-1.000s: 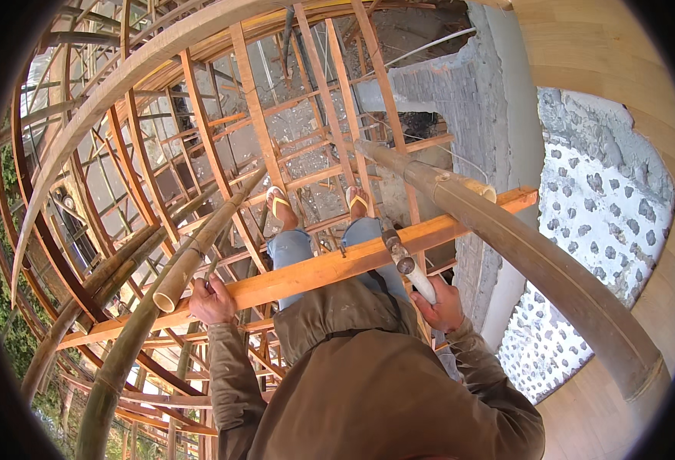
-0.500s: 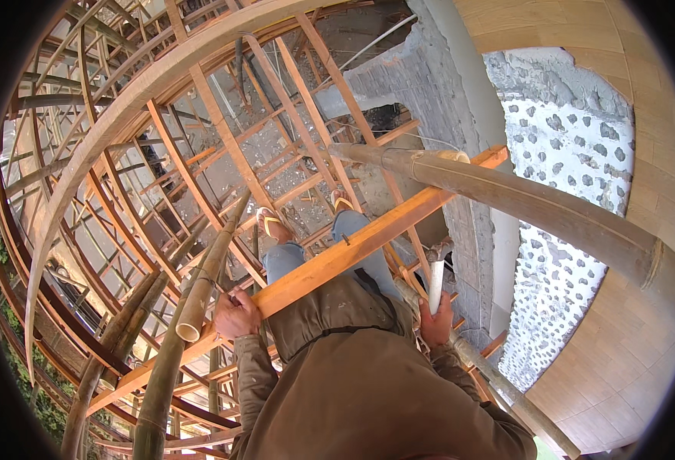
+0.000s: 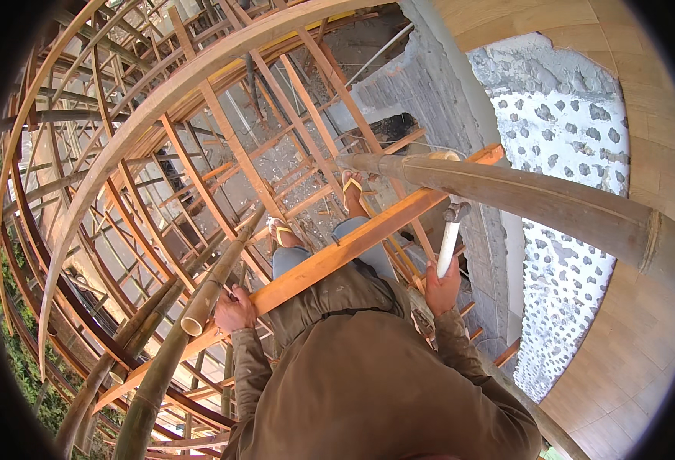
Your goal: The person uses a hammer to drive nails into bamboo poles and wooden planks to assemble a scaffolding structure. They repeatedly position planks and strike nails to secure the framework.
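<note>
My right hand (image 3: 442,287) is closed around the white handle of a hammer (image 3: 448,249), its dark head up beside a thick bamboo pole. An orange-brown wooden plank (image 3: 353,244) runs slantwise across my waist, with a dark nail (image 3: 336,241) standing out of its upper face. My left hand (image 3: 235,310) is wrapped over this plank, right beside the cut end of an upright bamboo pole (image 3: 213,284). A small thin dark piece shows at the left fingers; what it is, I cannot make out.
The thick bamboo pole (image 3: 537,203) crosses the plank's right end. Below my sandalled feet (image 3: 280,232) lies an open lattice of wooden battens (image 3: 234,146) over a debris-strewn floor far down. A broken grey wall edge (image 3: 429,100) and a white panel with grey dabs (image 3: 563,146) are at right.
My right hand has lifted the hammer upward and slightly right, bringing its head close to the thick bamboo pole. The left hand stays at the plank. The view has shifted a little.
</note>
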